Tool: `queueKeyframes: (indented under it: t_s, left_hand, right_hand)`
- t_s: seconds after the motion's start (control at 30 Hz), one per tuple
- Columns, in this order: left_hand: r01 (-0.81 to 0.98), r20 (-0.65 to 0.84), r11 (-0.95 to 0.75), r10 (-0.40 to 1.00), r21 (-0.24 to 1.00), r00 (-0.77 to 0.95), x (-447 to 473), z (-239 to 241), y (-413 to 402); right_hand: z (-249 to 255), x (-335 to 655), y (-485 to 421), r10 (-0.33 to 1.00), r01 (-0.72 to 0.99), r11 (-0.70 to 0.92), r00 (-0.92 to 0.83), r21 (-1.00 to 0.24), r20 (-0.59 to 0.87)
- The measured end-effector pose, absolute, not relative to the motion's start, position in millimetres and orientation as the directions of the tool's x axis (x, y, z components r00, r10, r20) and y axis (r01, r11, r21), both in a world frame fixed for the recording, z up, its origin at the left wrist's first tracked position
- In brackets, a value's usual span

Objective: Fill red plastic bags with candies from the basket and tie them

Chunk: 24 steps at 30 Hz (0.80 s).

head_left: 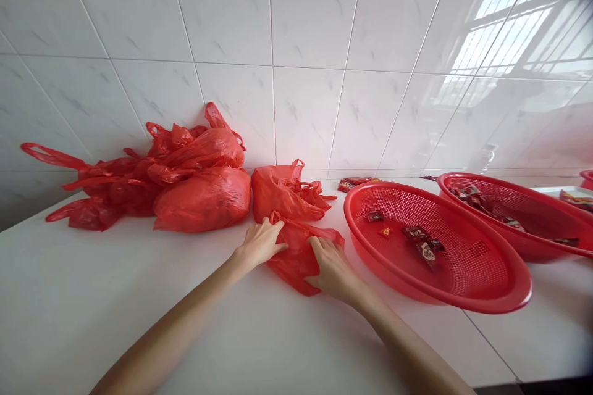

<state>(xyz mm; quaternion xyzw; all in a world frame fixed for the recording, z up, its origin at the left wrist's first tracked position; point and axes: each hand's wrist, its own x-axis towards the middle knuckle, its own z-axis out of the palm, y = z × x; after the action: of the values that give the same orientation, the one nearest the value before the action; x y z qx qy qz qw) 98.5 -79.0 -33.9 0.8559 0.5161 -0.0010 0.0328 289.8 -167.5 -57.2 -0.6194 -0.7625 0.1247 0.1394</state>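
Note:
Between my hands lies a thin red plastic bag (296, 253), slack and rather flat on the white table. My left hand (263, 242) grips its upper left edge, thumb over the plastic. On its right side my right hand (331, 265) holds the film with bent fingers. What the bag contains, if anything, cannot be made out. Just behind it stands another red plastic bag (282, 191) with loose handles. Right of my right hand is a red perforated basket (472, 259) with a few small wrapped snacks (417, 233) at its bottom.
At the left, several filled red bags (204, 197) are piled against the tiled wall (306, 111). A second red basket (532, 203) with wrapped packets stands farther right. More red packets (356, 182) lie behind the nearer basket. A tray (556, 191) is partly visible at the right edge.

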Motion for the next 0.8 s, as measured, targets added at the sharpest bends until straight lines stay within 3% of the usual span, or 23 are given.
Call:
queueKeyframes:
  t_s: [0.3,0.8]
  left_hand:
    - [0.88,-0.235,-0.474,0.854,0.016,0.465,88,-16,-82]
    - [0.923,-0.16,-0.384,0.91,0.019,0.382,87,-11,-78]
  right_hand:
    - [-67,297,-163,0.995,0.988,0.032,-0.046,-0.152,-0.092]
    - [-64,299,-168,0.981,0.976,0.167,-0.149,-0.139,0.126]
